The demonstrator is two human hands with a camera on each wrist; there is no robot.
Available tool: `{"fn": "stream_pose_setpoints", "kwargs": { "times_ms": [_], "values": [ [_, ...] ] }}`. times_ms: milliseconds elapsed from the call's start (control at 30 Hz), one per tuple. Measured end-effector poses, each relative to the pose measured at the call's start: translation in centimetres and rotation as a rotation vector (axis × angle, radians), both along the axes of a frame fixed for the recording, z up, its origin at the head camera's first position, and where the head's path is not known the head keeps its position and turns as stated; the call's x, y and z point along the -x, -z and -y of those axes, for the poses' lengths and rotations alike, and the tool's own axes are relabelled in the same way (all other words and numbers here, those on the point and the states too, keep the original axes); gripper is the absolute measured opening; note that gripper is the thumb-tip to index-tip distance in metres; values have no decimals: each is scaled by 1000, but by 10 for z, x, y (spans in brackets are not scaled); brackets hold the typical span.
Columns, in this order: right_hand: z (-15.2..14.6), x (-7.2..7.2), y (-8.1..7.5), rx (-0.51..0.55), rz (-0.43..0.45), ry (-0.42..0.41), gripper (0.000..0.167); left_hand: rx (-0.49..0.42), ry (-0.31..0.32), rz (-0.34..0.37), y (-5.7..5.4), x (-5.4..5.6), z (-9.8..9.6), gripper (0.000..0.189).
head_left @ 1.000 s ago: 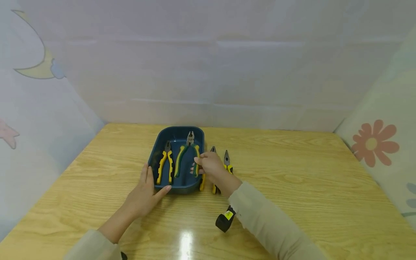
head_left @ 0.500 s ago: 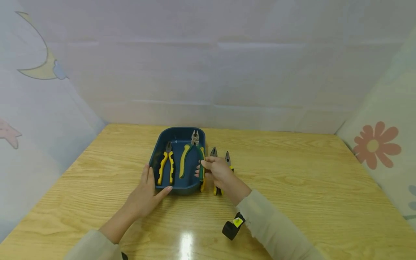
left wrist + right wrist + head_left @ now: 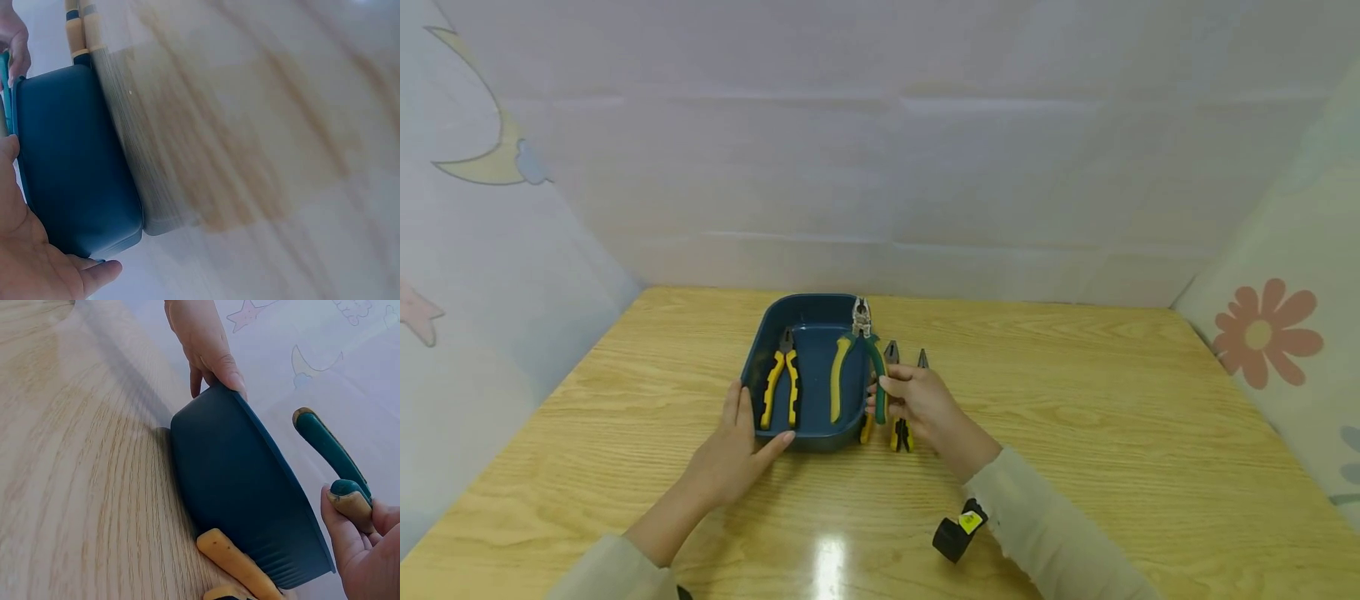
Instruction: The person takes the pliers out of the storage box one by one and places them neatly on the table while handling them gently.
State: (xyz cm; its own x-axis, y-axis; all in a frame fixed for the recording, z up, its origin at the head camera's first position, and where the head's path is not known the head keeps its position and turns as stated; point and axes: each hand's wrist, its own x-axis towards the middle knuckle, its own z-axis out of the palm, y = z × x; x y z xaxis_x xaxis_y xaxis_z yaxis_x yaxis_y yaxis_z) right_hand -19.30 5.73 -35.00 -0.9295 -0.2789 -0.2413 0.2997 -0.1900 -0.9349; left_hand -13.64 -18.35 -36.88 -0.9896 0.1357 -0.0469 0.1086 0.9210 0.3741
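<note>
My right hand (image 3: 925,404) pinches one handle of green-and-yellow pliers (image 3: 838,379), which are spread apart over the right rim of the dark blue bin (image 3: 827,442). In the right wrist view the two handles (image 3: 331,447) stand above the rim. My left hand (image 3: 728,454) rests at the bin's front left corner, fingers along the side and thumb stretched across the front. Inside the bin lie yellow-and-black pliers (image 3: 771,387) with their handles apart.
Right of the bin, more yellow-and-black pliers (image 3: 901,435) lie on the wooden table (image 3: 1075,400), partly hidden by my right hand. One has a pointed nose (image 3: 922,358). A black strap with a yellow label (image 3: 970,522) hangs at my right sleeve. A pale wall stands behind.
My right hand has moved the green-and-yellow pliers rightward, from within the bin to over its right rim. My left hand and the bin stay in place.
</note>
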Motion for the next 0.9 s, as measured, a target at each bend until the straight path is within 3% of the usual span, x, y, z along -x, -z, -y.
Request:
{"fn": "stream_pose_setpoints", "kwargs": {
  "times_ms": [367,900],
  "values": [
    [-13,-5,0,18,-16,-7,33,1,5,-6,0,0,2,98],
    [-37,-11,10,-26,6,40,42,0,16,-12,2,0,2,99]
  ]
}}
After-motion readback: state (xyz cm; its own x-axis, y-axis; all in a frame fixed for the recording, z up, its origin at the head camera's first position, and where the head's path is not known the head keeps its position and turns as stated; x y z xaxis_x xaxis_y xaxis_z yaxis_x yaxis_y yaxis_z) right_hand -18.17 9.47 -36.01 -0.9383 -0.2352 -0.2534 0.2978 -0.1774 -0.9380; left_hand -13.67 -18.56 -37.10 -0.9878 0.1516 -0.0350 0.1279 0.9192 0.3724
